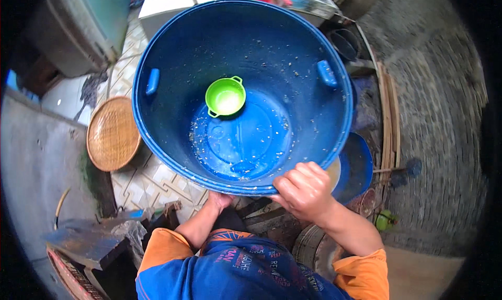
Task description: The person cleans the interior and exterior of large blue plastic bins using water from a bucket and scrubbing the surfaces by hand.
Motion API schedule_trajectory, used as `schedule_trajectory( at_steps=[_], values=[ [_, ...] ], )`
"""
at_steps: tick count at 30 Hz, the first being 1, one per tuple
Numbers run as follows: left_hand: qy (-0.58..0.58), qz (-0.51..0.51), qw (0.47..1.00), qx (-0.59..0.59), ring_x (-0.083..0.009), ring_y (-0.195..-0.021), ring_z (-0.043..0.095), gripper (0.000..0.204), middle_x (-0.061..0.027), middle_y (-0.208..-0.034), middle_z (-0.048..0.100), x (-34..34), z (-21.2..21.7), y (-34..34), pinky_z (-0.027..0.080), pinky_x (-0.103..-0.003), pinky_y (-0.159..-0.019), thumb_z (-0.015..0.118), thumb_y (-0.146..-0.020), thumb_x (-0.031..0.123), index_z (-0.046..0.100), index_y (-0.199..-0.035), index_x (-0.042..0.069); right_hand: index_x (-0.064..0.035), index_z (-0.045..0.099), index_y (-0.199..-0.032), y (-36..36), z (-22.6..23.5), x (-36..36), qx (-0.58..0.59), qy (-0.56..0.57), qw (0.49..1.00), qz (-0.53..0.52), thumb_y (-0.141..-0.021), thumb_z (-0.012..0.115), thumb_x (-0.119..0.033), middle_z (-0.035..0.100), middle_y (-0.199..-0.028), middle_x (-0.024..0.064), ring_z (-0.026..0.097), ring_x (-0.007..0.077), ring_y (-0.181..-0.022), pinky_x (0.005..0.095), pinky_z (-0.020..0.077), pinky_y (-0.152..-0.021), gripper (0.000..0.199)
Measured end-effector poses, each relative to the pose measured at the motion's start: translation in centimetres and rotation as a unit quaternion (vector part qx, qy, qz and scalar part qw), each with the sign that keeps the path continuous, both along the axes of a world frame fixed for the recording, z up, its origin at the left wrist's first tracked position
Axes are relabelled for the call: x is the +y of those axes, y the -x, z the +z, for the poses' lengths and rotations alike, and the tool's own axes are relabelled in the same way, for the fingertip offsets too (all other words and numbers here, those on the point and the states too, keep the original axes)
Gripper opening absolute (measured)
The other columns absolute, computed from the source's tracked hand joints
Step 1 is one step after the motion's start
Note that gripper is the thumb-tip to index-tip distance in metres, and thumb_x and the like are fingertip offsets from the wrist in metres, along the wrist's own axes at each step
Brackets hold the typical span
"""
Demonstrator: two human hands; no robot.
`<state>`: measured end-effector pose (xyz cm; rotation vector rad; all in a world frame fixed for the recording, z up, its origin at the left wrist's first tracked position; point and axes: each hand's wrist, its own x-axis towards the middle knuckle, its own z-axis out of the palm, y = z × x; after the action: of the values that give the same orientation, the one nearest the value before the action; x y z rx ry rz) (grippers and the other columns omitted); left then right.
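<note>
The barrel (pixel 293 54) is placed centrally, before the person. A bowl (pixel 226 96) is contained in it, left of the middle. The near rim is gripped toward its right by the right hand (pixel 306 187); beneath it, farther left, the left hand (pixel 219 199) is partly hidden. Just left of the barrel, a tray (pixel 114 135) is placed. On the right, a basin (pixel 362 161) is partly covered by the barrel; farther right, planks (pixel 391 112) are followed by a brick wall (pixel 434 106). Behind the barrel, a counter (pixel 166 6) is partly hidden.
</note>
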<state>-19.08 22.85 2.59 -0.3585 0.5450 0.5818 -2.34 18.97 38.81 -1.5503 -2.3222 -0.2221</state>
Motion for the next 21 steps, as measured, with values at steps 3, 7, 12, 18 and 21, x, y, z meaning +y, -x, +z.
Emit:
schedule_trajectory(
  at_steps=[3, 7, 12, 18, 21],
  values=[
    [0.053, 0.033, 0.994, 0.088, -0.0337, -0.11, 0.054, 0.056, -0.0145, -0.124, 0.055, -1.2, 0.5, -0.9, 0.044, -0.053, -0.095, 0.044, -0.09, 0.047, 0.047, -0.129, 0.007, -0.0098, 0.055, -0.073, -3.9, 1.3, 0.3, 0.052, 0.063, 0.997, 0.005, -0.067, 0.069, -0.03, 0.046, -0.065, 0.0036, 0.049, 0.0221, -0.061, 0.0353, 0.0359, -0.056, 0.025],
    [0.093, 0.099, 0.973, 0.188, -0.035, -0.117, 0.048, 0.063, -0.016, -0.131, 0.048, -0.6, 13.4, -8.0, 0.039, -0.055, -0.099, 0.039, -0.089, 0.054, 0.044, -0.132, 0.008, -0.0108, 0.053, -0.074, -9.9, 1.3, 2.2, 0.101, 0.104, 0.989, -0.006, -0.061, 0.073, -0.024, 0.046, -0.068, 0.0041, 0.05, 0.0237, -0.067, 0.0362, 0.0369, -0.061, 0.028],
    [0.121, 0.19, 0.946, 0.234, -0.0342, -0.129, 0.035, 0.082, -0.0113, -0.144, 0.035, 1.1, 9.2, -9.5, 0.027, -0.058, -0.105, 0.024, -0.085, 0.074, 0.032, -0.142, 0.015, -0.0099, 0.052, -0.073, -11.9, -2.7, 8.5, 0.165, 0.112, 0.979, -0.031, -0.061, 0.076, -0.022, 0.048, -0.068, 0.0056, 0.051, 0.0253, -0.069, 0.0375, 0.0367, -0.064, 0.029],
    [0.141, 0.2, 0.919, 0.31, -0.0287, -0.124, 0.042, 0.077, -0.0073, -0.14, 0.041, 2.2, 6.6, -10.2, 0.033, -0.049, -0.103, 0.027, -0.086, 0.072, 0.038, -0.138, 0.016, -0.0093, 0.055, -0.077, -10.9, -9.9, 11.1, 0.198, 0.136, 0.971, 0.006, -0.066, 0.074, -0.02, 0.05, -0.069, 0.0065, 0.052, 0.0261, -0.071, 0.0388, 0.0367, -0.067, 0.025],
    [0.136, 0.213, 0.916, 0.31, -0.027, -0.122, 0.043, 0.073, -0.0064, -0.14, 0.041, 2.9, 5.3, -9.9, 0.035, -0.045, -0.102, 0.034, -0.087, 0.069, 0.04, -0.137, 0.016, -0.009, 0.056, -0.08, -10.0, -12.3, 11.5, 0.19, 0.162, 0.968, 0.005, -0.068, 0.072, -0.017, 0.051, -0.071, 0.0068, 0.052, 0.0261, -0.072, 0.0389, 0.037, -0.067, 0.022]
  ],
)
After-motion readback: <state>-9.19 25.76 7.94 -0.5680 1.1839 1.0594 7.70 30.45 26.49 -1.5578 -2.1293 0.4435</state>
